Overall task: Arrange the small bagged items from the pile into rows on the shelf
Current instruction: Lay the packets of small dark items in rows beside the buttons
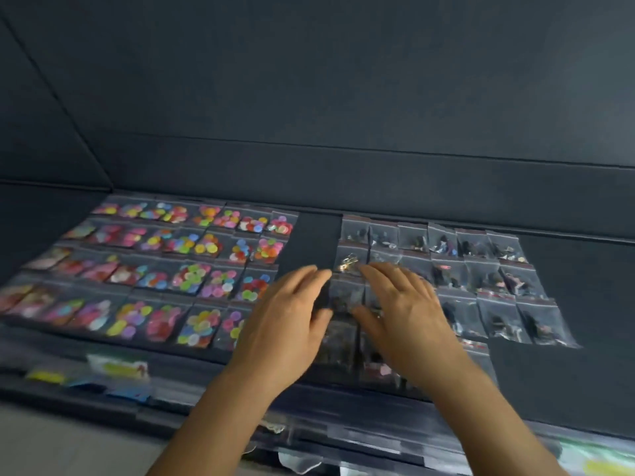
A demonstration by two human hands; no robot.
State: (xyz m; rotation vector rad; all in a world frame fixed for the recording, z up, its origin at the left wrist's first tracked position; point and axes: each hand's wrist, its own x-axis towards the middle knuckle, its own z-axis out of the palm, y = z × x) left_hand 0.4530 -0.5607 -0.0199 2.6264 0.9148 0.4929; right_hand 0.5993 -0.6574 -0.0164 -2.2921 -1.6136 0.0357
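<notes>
head view: the person is reaching both hands over a dark shelf (316, 231) lined with small clear bags. the left hand (288, 314) is lying flat with fingers straight and slightly spread, holding nothing, its fingertips at the left edge of the dark-item block. the right hand (402, 304) is likewise flat and relaxed, fingers extended, resting on bags of the dark-item block (481, 280), pinching nothing that is showing. between the two hands a column of dark bags (343, 297) is running toward the front edge, with a bag holding something gold-coloured (348, 261) just beyond the fingertips.

to the left, the colourful-button bags (192, 266) are lying in four tidy rows, well apart from the dark block across a bare strip of shelf. at the front edge, blurred loose bags (117, 367) are lying in a less ordered band; this is probably the pile, though the blur is making the contents hard to tell.

the step in hand is looking like squaring up the leftmost column of the dark block. to do it well, the hands should be pressing lightly with flat fingers, sliding each bag until its edges are meeting its neighbours without overlapping, and keeping the column parallel to the button rows. slick plastic is likely to skate, so gentle, short nudges are wiser than sweeps that could be dragging neighbouring rows askew.
</notes>
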